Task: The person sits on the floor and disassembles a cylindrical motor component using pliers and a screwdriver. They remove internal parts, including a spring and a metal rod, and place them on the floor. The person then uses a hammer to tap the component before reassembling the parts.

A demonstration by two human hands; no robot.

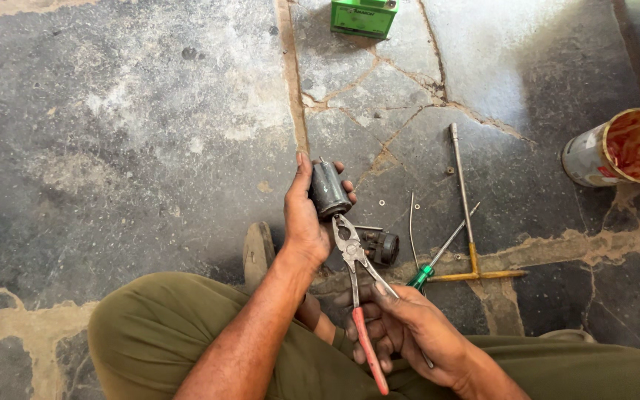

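Left hand (304, 222) wrapped around a small grey metal cylinder (329, 190), held above cracked stone floor (150, 133) | Right hand (409, 333) closed on red-handled pliers (357, 281), nose touching the cylinder's lower end | Nearby on floor: green-handled screwdriver (432, 265), yellow T-handled wrench (468, 222), dark round part (379, 246) (half hidden), open tin (616, 148), green box (364, 16)

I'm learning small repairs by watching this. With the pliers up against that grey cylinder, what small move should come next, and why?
Probably squeeze the red-handled pliers shut. The right hand holds their handles, and the jaws sit at the lower end of the grey cylindrical part, which the left hand holds steady. Whether they already grip anything cannot be told.
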